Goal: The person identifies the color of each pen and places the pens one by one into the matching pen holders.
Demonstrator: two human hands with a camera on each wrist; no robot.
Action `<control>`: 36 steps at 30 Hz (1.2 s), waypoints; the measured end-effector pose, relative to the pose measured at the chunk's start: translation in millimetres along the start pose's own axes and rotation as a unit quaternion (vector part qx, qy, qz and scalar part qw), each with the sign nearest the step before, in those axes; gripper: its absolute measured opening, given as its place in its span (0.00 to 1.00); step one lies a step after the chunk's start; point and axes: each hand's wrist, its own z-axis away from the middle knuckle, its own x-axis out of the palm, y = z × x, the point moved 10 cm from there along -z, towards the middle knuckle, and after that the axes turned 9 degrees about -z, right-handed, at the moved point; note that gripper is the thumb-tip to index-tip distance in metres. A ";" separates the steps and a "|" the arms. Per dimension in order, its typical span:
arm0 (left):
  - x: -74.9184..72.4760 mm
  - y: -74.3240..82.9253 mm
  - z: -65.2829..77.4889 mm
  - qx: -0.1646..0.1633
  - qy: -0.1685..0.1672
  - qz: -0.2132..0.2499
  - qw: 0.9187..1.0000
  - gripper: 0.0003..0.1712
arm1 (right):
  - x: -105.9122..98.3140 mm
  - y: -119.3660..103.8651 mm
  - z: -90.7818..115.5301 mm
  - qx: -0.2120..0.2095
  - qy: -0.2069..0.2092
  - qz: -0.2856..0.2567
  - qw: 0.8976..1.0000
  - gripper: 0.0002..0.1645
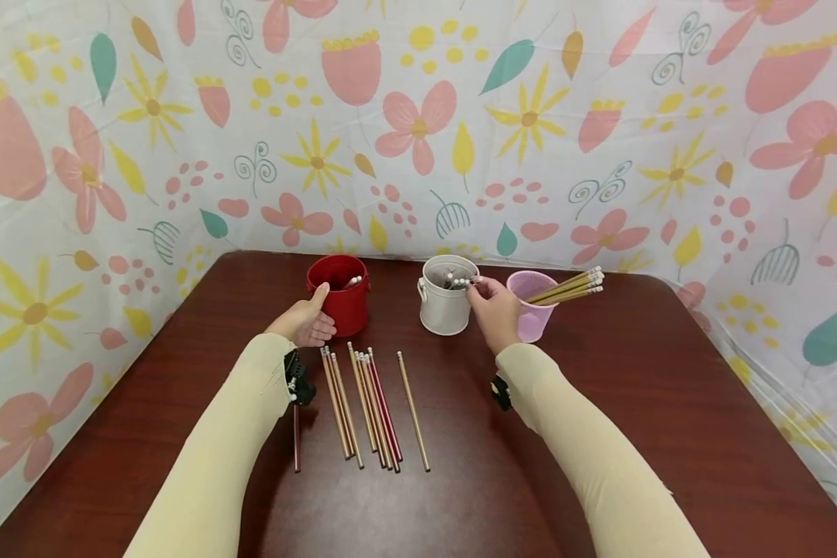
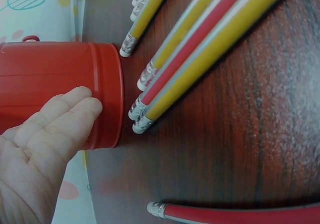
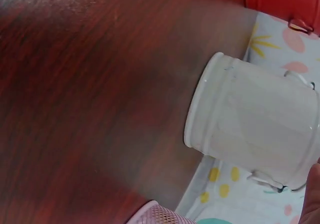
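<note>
Several pencils [image 1: 385, 404] laid on worktop [image 1: 474, 496], before red bucket [image 1: 347, 314] and white bucket [image 1: 443, 314] | red bucket touched by left hand [image 1: 308, 319], fingers extended | white bucket's rim reached by right hand [image 1: 497, 310], fingers bent, any grasp cannot be told

I count one red pail [image 1: 349, 314], one white pail [image 1: 442, 314] and one pink mesh cup [image 1: 535, 319]. On the surface [image 1: 474, 496] I find one pencil [image 1: 296, 442] at far left, three grouped pencils [image 1: 340, 403], at least five bunched pencils [image 1: 375, 411] and one lone pencil [image 1: 414, 411]; those inside overlap too much to count.
</note>
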 end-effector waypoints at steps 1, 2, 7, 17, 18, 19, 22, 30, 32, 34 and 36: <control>0.9 -0.2 -0.7 0.000 0.000 0.002 1.000 0.52 | 0.5 1.0 0.9 0.001 -0.003 -0.002 1.000 0.11; 1.7 0.1 -0.8 0.002 0.000 0.000 1.000 0.52 | 1.1 2.7 1.5 0.003 -0.006 -0.007 1.000 0.11; 4.9 0.7 -0.4 0.001 -0.001 -0.001 1.000 0.51 | 3.0 8.5 6.1 0.015 -0.012 -0.016 1.000 0.12; -0.3 2.9 1.4 -0.001 0.009 0.002 1.000 0.51 | 20.5 19.2 22.0 0.048 -0.050 0.051 0.996 0.10; -0.9 3.1 1.6 -0.001 0.010 0.002 1.000 0.51 | 25.3 19.6 24.8 0.047 -0.068 0.067 0.994 0.10; -1.4 3.0 1.6 -0.001 0.011 0.001 1.000 0.51 | 30.5 20.0 28.1 0.046 -0.090 0.083 0.991 0.09; -1.1 1.9 1.6 -0.002 0.008 0.001 1.000 0.52 | 48.4 23.6 41.0 0.048 -0.169 0.134 0.975 0.08; 1.0 -1.2 0.0 -0.006 0.002 0.007 1.000 0.51 | 88.9 26.1 83.3 0.106 -0.355 0.197 0.908 0.13; 1.0 -1.2 0.2 -0.006 0.002 0.006 1.000 0.51 | 97.8 22.8 93.2 0.113 -0.396 0.220 0.884 0.15; 0.8 -1.5 0.2 -0.005 0.001 0.003 1.000 0.51 | 105.3 20.9 103.1 0.127 -0.431 0.240 0.861 0.18; 0.4 -1.8 0.5 -0.004 0.001 0.002 1.000 0.52 | 111.6 19.8 112.6 0.139 -0.460 0.263 0.837 0.19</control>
